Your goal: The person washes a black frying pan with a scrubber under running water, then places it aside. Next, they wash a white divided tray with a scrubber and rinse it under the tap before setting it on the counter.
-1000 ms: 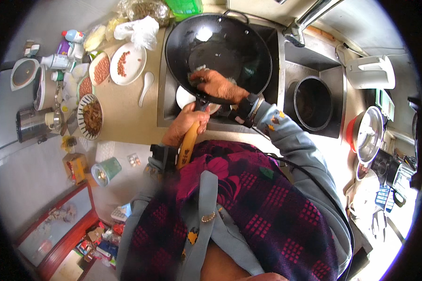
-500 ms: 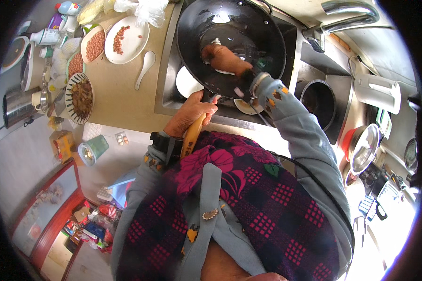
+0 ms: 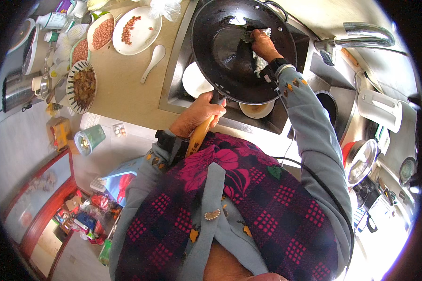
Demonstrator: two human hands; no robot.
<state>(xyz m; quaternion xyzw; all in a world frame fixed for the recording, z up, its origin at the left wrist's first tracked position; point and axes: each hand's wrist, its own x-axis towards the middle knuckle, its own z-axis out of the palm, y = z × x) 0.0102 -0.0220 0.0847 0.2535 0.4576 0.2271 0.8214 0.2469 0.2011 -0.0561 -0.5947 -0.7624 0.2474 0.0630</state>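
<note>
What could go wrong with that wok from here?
If the left hand slipped on the wooden handle, the wok might drop and knock the white bowls below its rim. Hard pressing by the right hand, which holds a whitish wad inside, could also tip it.
</note>
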